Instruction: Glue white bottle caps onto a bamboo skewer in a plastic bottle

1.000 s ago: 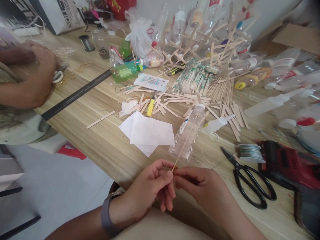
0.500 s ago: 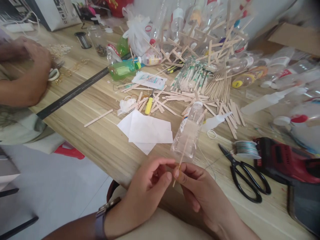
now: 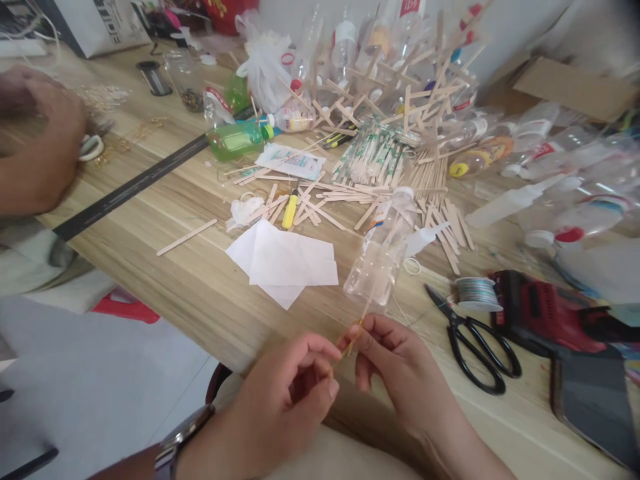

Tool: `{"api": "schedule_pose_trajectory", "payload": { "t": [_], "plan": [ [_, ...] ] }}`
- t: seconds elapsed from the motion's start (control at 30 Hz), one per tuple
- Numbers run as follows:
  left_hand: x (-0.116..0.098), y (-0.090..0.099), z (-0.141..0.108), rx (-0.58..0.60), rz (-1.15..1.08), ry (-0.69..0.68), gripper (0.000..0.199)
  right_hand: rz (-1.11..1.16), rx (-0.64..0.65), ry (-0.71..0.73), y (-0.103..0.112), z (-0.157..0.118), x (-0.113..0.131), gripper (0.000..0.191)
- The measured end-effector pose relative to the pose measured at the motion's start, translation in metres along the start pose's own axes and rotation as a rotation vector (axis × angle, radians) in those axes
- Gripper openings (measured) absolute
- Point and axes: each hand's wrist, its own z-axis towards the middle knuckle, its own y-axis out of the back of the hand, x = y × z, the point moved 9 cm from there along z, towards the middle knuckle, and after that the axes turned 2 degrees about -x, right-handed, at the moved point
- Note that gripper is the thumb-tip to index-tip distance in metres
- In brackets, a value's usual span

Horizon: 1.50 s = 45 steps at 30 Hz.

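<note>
At the table's front edge, my right hand (image 3: 395, 353) pinches a thin wooden stick (image 3: 369, 308) with a yellowish rubber band (image 3: 345, 355) around it. My left hand (image 3: 295, 387), just to its left, has its fingers closed on the other end of the band, which is stretched between the hands. The stick's upper part reaches up to a clear plastic bottle (image 3: 377, 267) lying on the table. White paper sheets (image 3: 293, 260) lie to the left of the bottle.
Black scissors (image 3: 473, 340), a thread spool (image 3: 479, 294), a red power tool (image 3: 550, 313) and a phone (image 3: 595, 393) are at the right. Wooden sticks (image 3: 350, 193) and bottles fill the back. A person's hand (image 3: 50, 133) is at the far left.
My left hand has drawn down and left from the stick, stretching the band. My right hand still pinches the stick. The whole view has shifted slightly.
</note>
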Motion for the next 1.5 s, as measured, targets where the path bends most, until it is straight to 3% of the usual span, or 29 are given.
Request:
{"api": "schedule_pose_trajectory", "payload": {
  "t": [0.13,0.2,0.27,0.43,0.5,0.67,0.77,0.83,1.0,1.13,1.33,1.5],
  "plan": [
    [-0.018,0.001,-0.002,0.041,0.196,-0.142,0.018,0.053,0.013,-0.012,0.001,0.000,-0.006,0.037],
    [-0.030,0.010,0.002,-0.028,0.305,-0.218,0.021,0.073,0.010,-0.015,0.002,-0.002,-0.008,0.036],
    [-0.036,0.023,0.008,-0.135,0.380,-0.213,0.022,0.081,0.009,-0.017,0.002,-0.004,-0.009,0.034],
    [-0.046,0.041,0.023,-0.246,0.515,-0.195,0.020,0.066,0.021,0.010,0.000,-0.007,-0.007,0.032],
    [-0.047,0.042,0.030,-0.220,0.551,-0.176,0.023,0.073,0.030,0.023,-0.002,-0.008,-0.005,0.031],
    [-0.052,0.028,0.054,0.065,0.667,-0.181,0.027,0.096,0.060,0.055,-0.007,-0.010,-0.002,0.033],
    [-0.044,0.006,0.060,0.407,0.437,-0.063,0.021,0.133,0.073,0.059,-0.008,-0.011,-0.002,0.034],
    [-0.040,-0.005,0.059,0.514,0.198,0.023,0.028,0.169,0.070,0.050,-0.008,-0.012,-0.003,0.032],
    [-0.023,-0.014,0.059,0.356,-0.176,0.106,0.028,0.329,0.048,0.003,-0.008,-0.011,-0.010,0.030],
    [-0.009,-0.023,0.056,0.302,-0.364,0.164,0.023,0.439,0.096,-0.067,-0.013,-0.009,-0.020,0.028],
    [-0.010,-0.024,0.056,0.284,-0.479,0.201,0.026,0.518,0.102,-0.048,-0.013,-0.006,-0.019,0.021],
    [-0.013,-0.034,0.051,0.377,-0.483,0.219,0.025,0.433,0.018,-0.061,-0.007,-0.006,-0.020,0.024]
  ]
}}
